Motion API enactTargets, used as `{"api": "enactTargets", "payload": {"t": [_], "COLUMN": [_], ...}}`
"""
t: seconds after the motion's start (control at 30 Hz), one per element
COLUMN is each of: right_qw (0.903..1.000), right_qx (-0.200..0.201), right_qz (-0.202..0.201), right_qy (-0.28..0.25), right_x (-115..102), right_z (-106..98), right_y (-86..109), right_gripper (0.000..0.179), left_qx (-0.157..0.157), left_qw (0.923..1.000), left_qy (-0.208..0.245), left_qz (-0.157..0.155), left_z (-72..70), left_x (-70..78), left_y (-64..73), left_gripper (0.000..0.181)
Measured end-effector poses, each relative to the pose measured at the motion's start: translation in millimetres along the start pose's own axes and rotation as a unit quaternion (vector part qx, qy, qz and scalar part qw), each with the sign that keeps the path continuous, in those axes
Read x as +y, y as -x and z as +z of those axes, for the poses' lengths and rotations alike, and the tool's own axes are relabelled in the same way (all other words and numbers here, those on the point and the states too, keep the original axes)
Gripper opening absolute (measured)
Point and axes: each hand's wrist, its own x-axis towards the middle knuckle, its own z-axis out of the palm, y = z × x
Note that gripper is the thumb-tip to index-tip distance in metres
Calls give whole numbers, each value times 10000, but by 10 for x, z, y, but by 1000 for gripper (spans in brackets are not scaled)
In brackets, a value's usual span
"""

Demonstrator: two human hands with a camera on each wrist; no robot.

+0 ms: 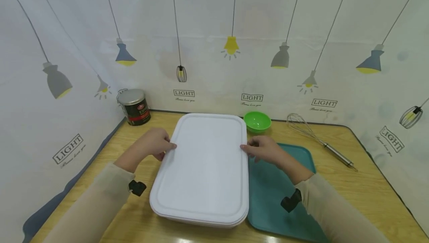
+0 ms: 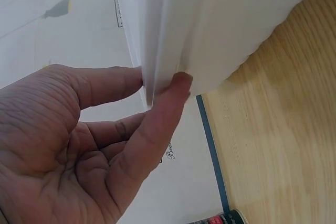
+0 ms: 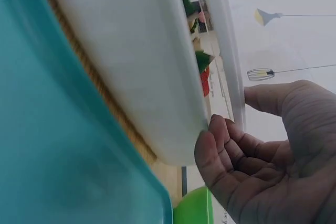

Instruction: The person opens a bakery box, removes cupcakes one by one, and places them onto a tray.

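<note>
A white rectangular lid (image 1: 207, 164) covers a white box (image 3: 121, 51) in front of me. My left hand (image 1: 152, 144) pinches the lid's left edge, thumb on top; in the left wrist view its index finger lies against the rim from below. On the opposite edge, my right hand (image 1: 264, 148) holds the lid between thumb and fingers, a fingertip close to the box rim. The right wrist view shows a gap between lid and box on this side. Through it appear red things (image 3: 205, 81) with green leafy parts (image 3: 203, 61), perhaps strawberries; the rest of the contents is hidden.
A teal tray (image 1: 275, 194) lies right of the box, partly under my right forearm. Behind it stands a green bowl (image 1: 257, 122). A whisk (image 1: 325, 144) lies at the far right. A dark can (image 1: 135, 108) stands at the back left, by the lamp-patterned curtain (image 1: 207, 49).
</note>
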Motion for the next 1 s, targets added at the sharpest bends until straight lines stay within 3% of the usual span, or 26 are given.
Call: {"api": "enactTargets", "payload": {"t": [0.1,0.5,0.7,1.0], "right_qw": [9997,9891,9859,9869], "right_qx": [0,-232,-169,-71], "right_qz": [113,-274,-281,-167], "right_qy": [-208,-1430,-1642,-1600], "right_x": [-25,-129,-164,-246], "right_z": [6,-27,-19,1], "right_y": [4,42,41,22], "right_gripper": [39,45,48,50], "left_qx": [13,261,469,525], "left_qw": [9999,9976,9962,9955], "left_qy": [153,594,692,764], "left_qz": [55,248,243,217], "left_z": [-9,-164,-224,-279], "left_x": [-45,-88,-76,-81], "left_y": [-2,75,104,146], "left_gripper": [25,37,38,36]}}
